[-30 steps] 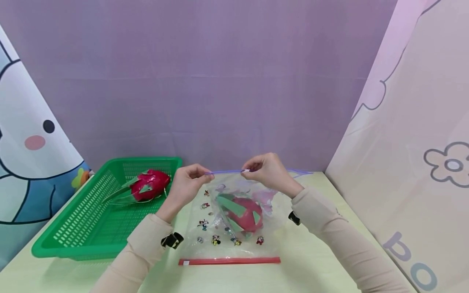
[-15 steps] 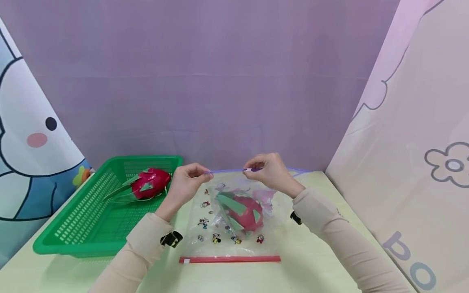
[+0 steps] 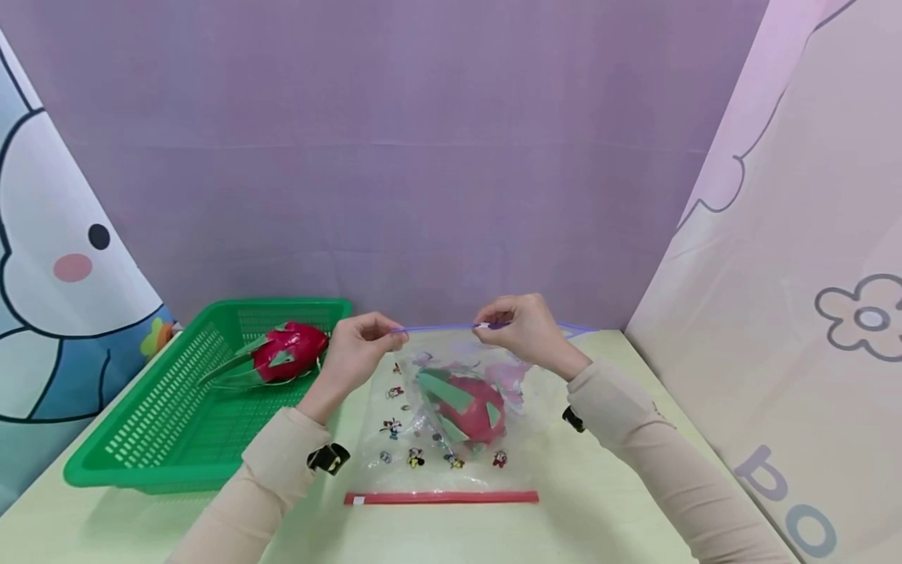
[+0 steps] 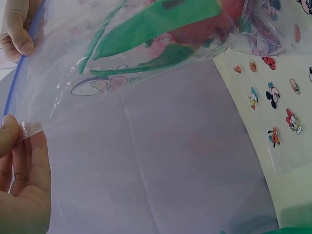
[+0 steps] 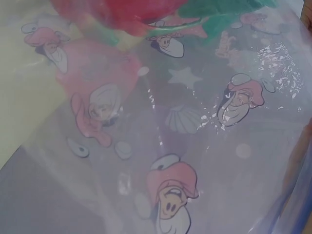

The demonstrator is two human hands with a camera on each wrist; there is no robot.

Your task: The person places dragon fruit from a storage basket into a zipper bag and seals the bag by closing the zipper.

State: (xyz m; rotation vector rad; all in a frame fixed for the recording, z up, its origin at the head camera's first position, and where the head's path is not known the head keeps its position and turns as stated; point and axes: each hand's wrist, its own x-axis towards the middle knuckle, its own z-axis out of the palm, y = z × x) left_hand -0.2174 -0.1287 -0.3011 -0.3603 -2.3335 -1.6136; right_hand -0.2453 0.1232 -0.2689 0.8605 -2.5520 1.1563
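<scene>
- The left hand [image 3: 362,341] pinches the purple strip [image 3: 440,327] near its left end, thumb against fingers; if that pinch slips, the strip would likely go slack.
- The right hand [image 3: 524,333] pinches the same strip at its white slider [image 3: 482,325]; a tilted or uneven pull could make the slider skip and leave a gap.
- Beyond the right hand the strip seems to part into two lines, so its edges may not meet evenly there.
- The dragon fruit [image 3: 479,411] sits inside the held bag [image 4: 53,97], below the strip; its weight could drag the strip into a sag, and its stiff leaves could strain the film.
- Behind it, a second bag [image 3: 395,470] with a red strip [image 3: 444,497] lies flat on the table [image 3: 437,540]. Whether the two bags touch, I cannot tell; if they cling, lifting one might shift the other.
</scene>
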